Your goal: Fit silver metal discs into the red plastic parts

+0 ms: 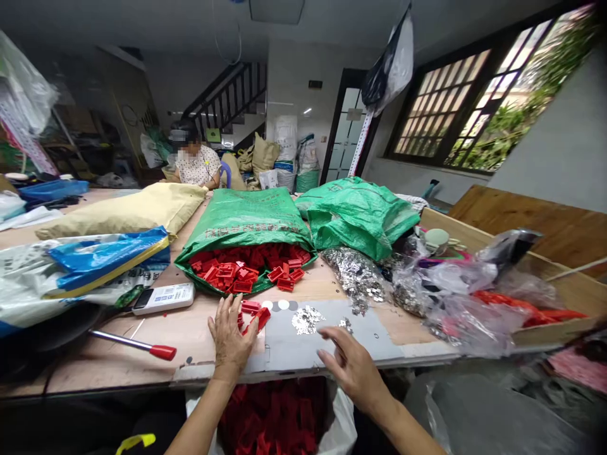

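Observation:
My left hand [231, 335] rests at the table's front with fingers stretched and thumb apart, beside a few red plastic housings [251, 309]. Its thumb is against or just in front of one housing; contact is hard to tell. To the right, my right hand [353, 363] hovers at the table edge, index finger and thumb parted, with nothing visible between them. Just beyond its fingertips lies a pile of small shiny metal pieces [307, 320] on a grey board [374, 328]. A smaller heap of metal bits [346, 325] sits right of that pile.
An open green sack [256, 215] spills red housings behind my hands. Bags of metal parts [355, 275] lie right, near a wooden tray [545, 265]. A red-tipped lever [161, 352] juts out left. Below the edge is a bag of red parts [275, 417]. A person [196, 164] sits opposite.

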A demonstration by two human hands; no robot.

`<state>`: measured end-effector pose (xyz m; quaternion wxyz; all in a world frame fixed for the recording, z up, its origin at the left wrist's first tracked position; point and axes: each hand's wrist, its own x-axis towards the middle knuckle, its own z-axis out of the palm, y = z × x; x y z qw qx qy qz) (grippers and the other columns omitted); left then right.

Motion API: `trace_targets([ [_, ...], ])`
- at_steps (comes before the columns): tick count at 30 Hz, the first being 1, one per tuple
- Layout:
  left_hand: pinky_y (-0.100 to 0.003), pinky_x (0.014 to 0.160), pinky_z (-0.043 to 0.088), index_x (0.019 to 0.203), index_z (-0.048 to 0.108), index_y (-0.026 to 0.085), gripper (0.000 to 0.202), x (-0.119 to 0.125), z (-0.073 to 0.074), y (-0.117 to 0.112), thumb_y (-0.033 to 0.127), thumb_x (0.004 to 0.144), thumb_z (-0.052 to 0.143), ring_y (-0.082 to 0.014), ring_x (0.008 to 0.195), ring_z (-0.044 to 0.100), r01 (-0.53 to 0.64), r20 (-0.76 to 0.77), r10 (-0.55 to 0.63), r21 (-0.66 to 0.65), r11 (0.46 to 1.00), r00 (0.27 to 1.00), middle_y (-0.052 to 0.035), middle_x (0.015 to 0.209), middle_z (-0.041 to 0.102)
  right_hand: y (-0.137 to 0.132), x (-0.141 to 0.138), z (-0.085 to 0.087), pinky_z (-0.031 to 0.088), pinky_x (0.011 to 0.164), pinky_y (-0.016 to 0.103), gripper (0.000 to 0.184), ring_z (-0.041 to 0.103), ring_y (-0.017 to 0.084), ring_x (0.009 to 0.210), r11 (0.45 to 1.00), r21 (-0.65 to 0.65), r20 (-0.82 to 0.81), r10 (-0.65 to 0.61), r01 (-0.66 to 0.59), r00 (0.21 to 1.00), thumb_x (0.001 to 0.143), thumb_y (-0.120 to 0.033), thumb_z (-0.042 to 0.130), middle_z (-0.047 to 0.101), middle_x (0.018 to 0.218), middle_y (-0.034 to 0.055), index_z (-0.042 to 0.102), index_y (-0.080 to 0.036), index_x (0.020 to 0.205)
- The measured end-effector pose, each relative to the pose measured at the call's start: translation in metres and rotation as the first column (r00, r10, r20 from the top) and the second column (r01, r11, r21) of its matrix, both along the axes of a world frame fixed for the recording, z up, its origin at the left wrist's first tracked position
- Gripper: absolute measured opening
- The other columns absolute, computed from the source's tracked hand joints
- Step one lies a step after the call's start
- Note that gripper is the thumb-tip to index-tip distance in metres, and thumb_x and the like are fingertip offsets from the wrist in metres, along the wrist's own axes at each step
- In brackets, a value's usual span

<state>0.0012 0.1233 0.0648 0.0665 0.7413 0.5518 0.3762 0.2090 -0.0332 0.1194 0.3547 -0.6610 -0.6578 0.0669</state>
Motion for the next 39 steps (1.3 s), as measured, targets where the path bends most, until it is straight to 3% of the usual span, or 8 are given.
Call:
trace_targets([
  [4,-0.066,0.106,0.018,0.143,0.035,0.024,0.061,0.004,0.003,0.005,0.048,0.088,0.045,-0.0324,0.141,0.021,0.013,-0.055,-0.022,-0.162,0.987,0.998,-0.0107,0.152,0.033,0.092,-0.03,0.033,0.047,0.096,0.034,0.038,0.055,0.019,0.108,0.981,0.038,0.212,0.176,-0.188,0.961,0.086,-0.034,0.058,0.055,0.124,0.0061,0.053,-0.026,0.123],
  [8,-0.064,0.108,0.015,0.141,0.038,0.022,0.06,0.006,0.001,0.01,0.052,0.089,0.037,-0.031,0.144,0.014,0.01,-0.098,-0.036,-0.253,0.967,0.995,-0.0092,0.15,0.037,0.182,-0.085,0.052,0.052,0.081,0.035,0.04,0.051,0.023,0.107,0.969,-0.058,0.457,0.238,-0.239,0.857,0.085,-0.039,0.057,0.046,0.134,0.0048,0.052,-0.03,0.125],
  [12,-0.061,0.11,0.016,0.139,0.04,0.015,0.061,0.007,-0.005,0.012,0.048,0.088,0.038,-0.0302,0.143,0.016,-0.023,-0.118,-0.008,-0.262,0.965,0.993,-0.0147,0.148,0.039,0.247,-0.142,0.048,0.051,0.077,0.036,0.029,0.047,0.025,0.106,0.966,-0.128,0.571,0.257,-0.224,0.78,0.084,-0.035,0.057,0.052,0.121,0.0073,0.059,-0.026,0.112],
  [15,-0.058,0.11,0.017,0.137,0.042,0.012,0.057,0.008,-0.008,0.012,0.04,0.088,0.04,-0.029,0.143,0.017,-0.054,-0.124,0.026,-0.232,0.971,0.992,-0.0178,0.148,0.038,0.273,-0.164,0.033,0.05,0.078,0.038,0.045,0.042,0.03,0.112,0.957,-0.222,0.596,0.285,-0.187,0.751,0.07,-0.048,0.071,0.052,0.119,0.0103,0.061,-0.023,0.106],
  [18,-0.059,0.109,0.02,0.137,0.041,0.013,0.056,0.009,-0.009,0.013,0.04,0.089,0.039,-0.029,0.142,0.018,-0.058,-0.097,0.039,-0.208,0.976,0.995,-0.0184,0.149,0.035,0.282,-0.161,0.021,0.048,0.08,0.042,0.064,0.042,0.033,0.112,0.958,-0.235,0.597,0.275,-0.163,0.754,0.059,-0.056,0.077,0.051,0.123,0.0126,0.059,-0.022,0.111],
  [24,-0.061,0.107,0.021,0.136,0.044,0.012,0.063,0.011,-0.008,0.016,0.05,0.087,0.043,-0.0344,0.137,0.027,-0.056,-0.067,0.043,-0.204,0.977,0.997,-0.0174,0.141,0.047,0.275,-0.123,0.021,0.045,0.081,0.041,0.063,0.044,0.03,0.107,0.965,-0.165,0.547,0.26,-0.202,0.796,0.072,-0.075,0.052,0.056,0.113,0.0108,0.06,-0.025,0.109],
  [35,-0.061,0.106,0.023,0.135,0.043,0.005,0.065,0.013,-0.01,0.014,0.048,0.086,0.046,-0.0361,0.134,0.034,-0.08,-0.015,0.079,-0.129,0.988,0.997,-0.0217,0.137,0.05,0.257,-0.089,0.023,0.048,0.075,0.036,0.042,0.045,0.027,0.106,0.996,-0.051,0.461,0.093,-0.078,0.882,0.084,-0.037,0.058,0.04,0.137,0.0048,0.048,-0.03,0.124],
  [39,-0.058,0.104,0.028,0.142,0.027,0.009,0.077,0.01,-0.013,0.015,0.051,0.082,0.052,-0.034,0.13,0.04,-0.095,0.119,0.099,-0.041,0.995,0.988,-0.024,0.136,0.048,0.234,-0.089,0.017,0.049,0.078,0.035,0.037,0.047,0.024,0.104,0.985,-0.039,0.395,0.172,-0.171,0.903,0.084,-0.032,0.057,0.048,0.128,0.0053,0.05,-0.027,0.121],
])
